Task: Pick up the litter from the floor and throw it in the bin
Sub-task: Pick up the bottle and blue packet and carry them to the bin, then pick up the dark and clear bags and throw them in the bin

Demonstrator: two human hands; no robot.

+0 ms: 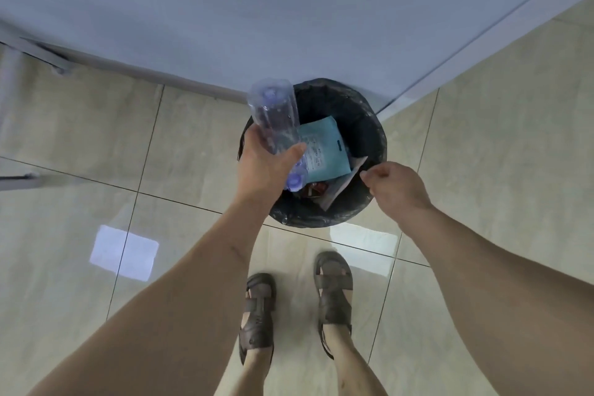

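A round bin (369,125) lined with a black bag stands on the tiled floor against the wall corner. Inside it lie a teal packet (324,151), a pale paper piece (344,185) and some brown scraps. My left hand (263,167) grips a clear plastic bottle (274,116) over the bin's left rim, its blue cap pointing down toward me. My right hand (397,188) hovers over the bin's right rim with the fingers curled in and nothing visible in them.
A pale wall (289,10) with a skirting board runs behind the bin, meeting a side wall at the right. My two sandalled feet (295,309) stand on beige glossy tiles just in front of the bin. A metal frame leg (19,177) shows at the left edge.
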